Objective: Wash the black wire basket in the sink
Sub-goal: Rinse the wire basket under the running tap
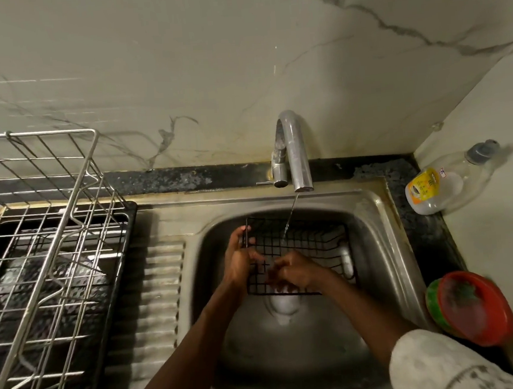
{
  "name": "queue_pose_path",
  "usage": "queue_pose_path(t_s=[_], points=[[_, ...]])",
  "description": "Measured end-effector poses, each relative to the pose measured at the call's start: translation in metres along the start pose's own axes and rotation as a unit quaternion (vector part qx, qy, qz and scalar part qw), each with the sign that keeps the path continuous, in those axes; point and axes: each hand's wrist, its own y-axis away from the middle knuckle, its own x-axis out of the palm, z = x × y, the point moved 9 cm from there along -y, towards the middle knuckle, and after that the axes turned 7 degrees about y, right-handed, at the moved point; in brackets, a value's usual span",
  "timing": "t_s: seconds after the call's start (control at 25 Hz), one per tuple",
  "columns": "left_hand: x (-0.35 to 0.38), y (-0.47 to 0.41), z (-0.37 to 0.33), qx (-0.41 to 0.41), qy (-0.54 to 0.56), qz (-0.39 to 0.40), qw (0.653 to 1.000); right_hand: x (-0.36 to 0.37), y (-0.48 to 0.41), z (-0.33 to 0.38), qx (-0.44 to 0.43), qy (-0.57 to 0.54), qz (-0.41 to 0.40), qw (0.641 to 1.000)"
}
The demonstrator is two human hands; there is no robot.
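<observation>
While being rinsed under the thin stream (290, 216) from the tap (294, 148), held low inside the sink (382, 215), toward the far wall: the black wire basket (311, 242), open side up, long axis running left to right across the bowl. Gripped at its left end by the left hand (238, 257), fingers curled over the rim wire. Met at the near edge, left of middle, by the right hand (292, 271); fingers bent there and blurred, so cannot tell whether pinching a wire or only rubbing it. Both hands thus bunched at the near-left corner, with the basket's right end well apart from either. Stream landing near the middle of the far side. Judging from that, probably next a reach along the long axis toward the right end, the right hand being the nearer for it and the left hand serving as anchor; otherwise a slide of the whole basket leftward under the water.
</observation>
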Motion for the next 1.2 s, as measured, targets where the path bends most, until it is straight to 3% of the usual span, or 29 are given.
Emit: queue_pose_path(t_s=[0.16, 0.28, 0.36, 0.4, 0.56, 0.68, 0.96, 1.04, 1.2], points=[[0.007, 0.0, -0.008, 0.02, 0.022, 0.022, 0.999, 0.002, -0.015, 0.034, 0.006, -0.201, 0.09, 0.975], [-0.008, -0.003, -0.01, 0.033, 0.023, 0.01, 0.999, -0.054, -0.016, -0.002, 0.032, -0.381, -0.032, 0.923], [-0.011, -0.003, -0.005, 0.034, 0.012, 0.012, 0.999, -0.078, -0.01, -0.026, 0.053, -0.446, -0.119, 0.885], [-0.007, -0.003, -0.002, 0.031, 0.011, 0.015, 0.999, -0.076, -0.009, -0.025, 0.049, -0.463, -0.122, 0.877], [0.02, 0.002, -0.006, 0.02, 0.004, 0.028, 0.999, -0.022, -0.019, 0.027, 0.014, -0.401, -0.024, 0.916], [0.01, 0.005, -0.013, 0.022, 0.002, 0.022, 1.0, -0.031, -0.025, 0.036, 0.012, -0.419, -0.016, 0.908], [-0.007, 0.003, -0.017, 0.041, 0.019, 0.029, 0.999, -0.084, -0.013, -0.02, 0.051, -0.455, -0.222, 0.861], [-0.005, 0.001, -0.018, 0.045, 0.016, 0.033, 0.998, -0.07, -0.016, -0.005, 0.027, -0.456, -0.187, 0.87], [0.006, 0.001, -0.023, 0.057, -0.016, 0.043, 0.997, -0.012, -0.018, 0.024, 0.014, -0.378, -0.043, 0.925]])
